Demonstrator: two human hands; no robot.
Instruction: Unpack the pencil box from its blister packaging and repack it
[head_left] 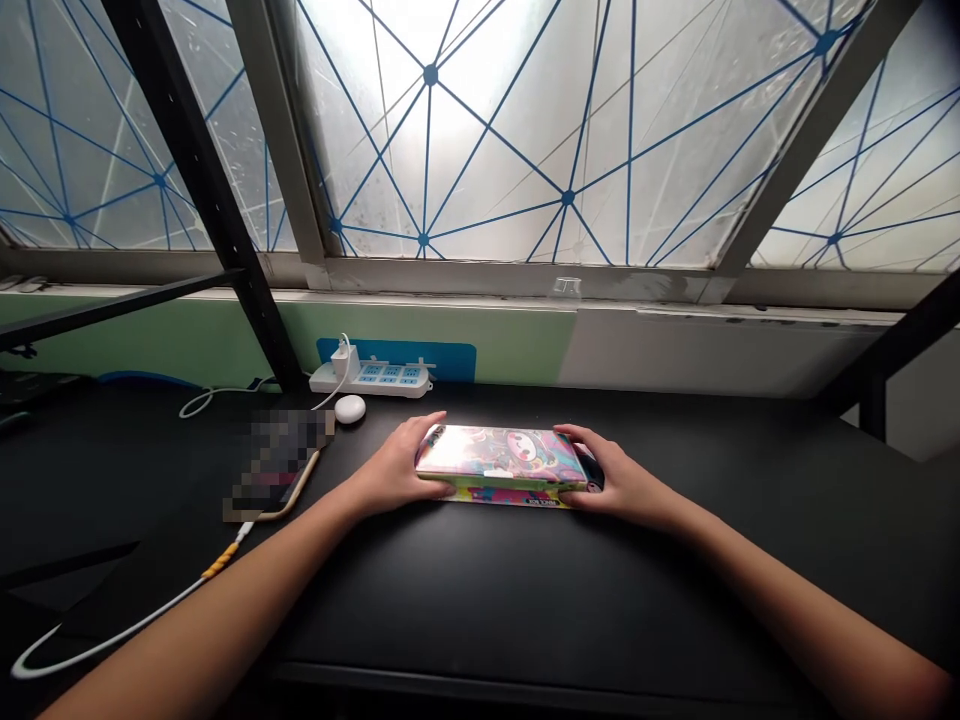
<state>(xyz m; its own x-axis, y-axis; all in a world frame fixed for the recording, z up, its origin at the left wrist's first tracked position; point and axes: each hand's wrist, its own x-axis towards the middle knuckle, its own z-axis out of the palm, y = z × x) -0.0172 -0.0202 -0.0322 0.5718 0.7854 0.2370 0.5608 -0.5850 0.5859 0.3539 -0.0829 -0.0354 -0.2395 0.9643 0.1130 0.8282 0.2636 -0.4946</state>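
A colourful pencil box with a cartoon picture on its lid lies lengthwise across the black desk. Beneath it shows a bright printed strip with lettering that reads like "PENCIL BOX"; whether it is packaging or part of the box I cannot tell. My left hand grips the left end, thumb at the front and fingers behind. At the right end my right hand holds on the same way. A dark rounded object shows partly behind my right hand.
A phone, its screen blurred out, lies left with a white cable attached. Near it sit a round white object and a white power strip with a plugged-in charger. Black frame bars rise before the window.
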